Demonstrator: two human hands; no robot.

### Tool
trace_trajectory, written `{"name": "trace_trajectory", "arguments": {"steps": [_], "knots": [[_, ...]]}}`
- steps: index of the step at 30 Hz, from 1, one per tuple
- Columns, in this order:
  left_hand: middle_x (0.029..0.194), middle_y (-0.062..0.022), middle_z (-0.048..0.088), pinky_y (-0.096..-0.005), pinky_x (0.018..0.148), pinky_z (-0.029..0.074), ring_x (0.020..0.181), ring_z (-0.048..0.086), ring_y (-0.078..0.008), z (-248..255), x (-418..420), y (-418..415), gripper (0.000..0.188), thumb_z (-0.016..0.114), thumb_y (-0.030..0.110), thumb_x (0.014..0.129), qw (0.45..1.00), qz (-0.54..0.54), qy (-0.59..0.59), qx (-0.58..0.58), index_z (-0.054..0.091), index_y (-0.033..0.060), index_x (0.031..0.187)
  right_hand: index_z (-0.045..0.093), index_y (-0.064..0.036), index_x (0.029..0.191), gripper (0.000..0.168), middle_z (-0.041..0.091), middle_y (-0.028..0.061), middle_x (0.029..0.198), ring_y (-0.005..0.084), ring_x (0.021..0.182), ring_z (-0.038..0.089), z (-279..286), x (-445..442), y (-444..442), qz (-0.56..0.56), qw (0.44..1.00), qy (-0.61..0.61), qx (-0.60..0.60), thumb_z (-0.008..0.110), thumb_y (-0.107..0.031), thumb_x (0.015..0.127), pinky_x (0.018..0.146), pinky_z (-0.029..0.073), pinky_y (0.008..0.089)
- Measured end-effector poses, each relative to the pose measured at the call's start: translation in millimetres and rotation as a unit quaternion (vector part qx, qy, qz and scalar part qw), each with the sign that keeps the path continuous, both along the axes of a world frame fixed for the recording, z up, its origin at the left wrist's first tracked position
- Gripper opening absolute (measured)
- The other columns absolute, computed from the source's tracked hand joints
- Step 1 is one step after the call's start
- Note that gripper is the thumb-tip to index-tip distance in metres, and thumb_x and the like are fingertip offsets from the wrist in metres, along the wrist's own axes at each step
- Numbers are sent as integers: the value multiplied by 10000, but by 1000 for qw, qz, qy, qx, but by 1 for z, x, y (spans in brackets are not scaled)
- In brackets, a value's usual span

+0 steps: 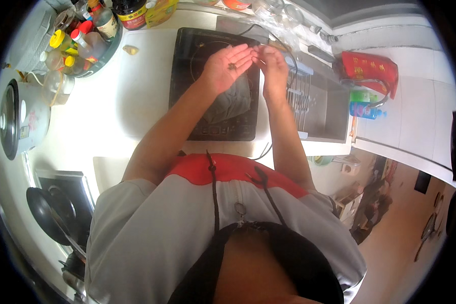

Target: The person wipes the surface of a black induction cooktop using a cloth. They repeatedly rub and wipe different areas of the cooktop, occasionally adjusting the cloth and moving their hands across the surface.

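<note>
Palm up over a black induction cooktop (180,87), my left hand (226,66) carries a few small dark bits (232,66) at the base of its fingers. What the bits are is too small to tell. My right hand (275,62) meets the left fingertips, its thumb and fingers drawn together. Whether anything is pinched there cannot be made out. Below the left hand, a folded grey cloth (230,102) lies on the cooktop. Left of the cooktop, a small yellowish piece (130,49) rests on a white board (144,76).
Bottles and jars crowd a round tray (108,57) at the upper left, above a rice cooker (26,117). On the right is a sink (332,110) with a rack (298,95). A black cord (295,60) loops behind my right hand. A wok (47,212) stands lower left.
</note>
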State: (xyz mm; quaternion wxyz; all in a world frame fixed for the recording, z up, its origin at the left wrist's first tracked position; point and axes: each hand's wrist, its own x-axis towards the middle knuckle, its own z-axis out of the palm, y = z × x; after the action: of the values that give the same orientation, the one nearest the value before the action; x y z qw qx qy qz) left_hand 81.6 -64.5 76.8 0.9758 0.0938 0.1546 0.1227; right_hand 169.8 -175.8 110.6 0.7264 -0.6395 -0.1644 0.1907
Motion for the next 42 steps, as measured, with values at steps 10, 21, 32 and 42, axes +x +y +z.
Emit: {"name": "trace_trajectory", "arguments": {"steps": [10, 21, 32, 42], "knots": [[1294, -109, 661, -393, 1066, 415, 1267, 556, -246, 37, 14, -69, 354, 525, 170, 963, 865, 31, -13, 501, 667, 74, 1272, 609, 10, 1145, 350, 702, 125, 1085, 262, 1003, 681, -61, -11, -42, 4, 844, 448, 294, 440, -280, 1045, 908, 549, 361], [1540, -269, 377, -447, 1209, 284, 1440, 365, -366, 75, 68, -202, 571, 360, 317, 1059, 947, -135, -184, 226, 339, -32, 1511, 587, 72, 1250, 388, 654, 142, 1194, 260, 1130, 620, 14, -19, -196, -222, 803, 417, 363, 455, -217, 1029, 1019, 509, 389], [1341, -197, 539, -460, 1167, 364, 1286, 494, -309, 39, 140, -457, 450, 487, 204, 1005, 953, -293, -47, -55, 492, -77, 1356, 597, 85, 1184, 340, 667, 171, 1186, 280, 1143, 641, -13, 9, -472, -328, 771, 398, 375, 460, -189, 1037, 1034, 530, 421], [1167, -139, 579, -412, 1059, 451, 1107, 550, -252, 4, 172, -650, 443, 565, 228, 965, 875, -477, 35, -67, 532, -66, 1295, 581, 90, 1120, 270, 660, 218, 1186, 346, 1141, 641, -57, 1, -701, -507, 658, 322, 453, 474, -132, 1011, 1044, 526, 479]]}}
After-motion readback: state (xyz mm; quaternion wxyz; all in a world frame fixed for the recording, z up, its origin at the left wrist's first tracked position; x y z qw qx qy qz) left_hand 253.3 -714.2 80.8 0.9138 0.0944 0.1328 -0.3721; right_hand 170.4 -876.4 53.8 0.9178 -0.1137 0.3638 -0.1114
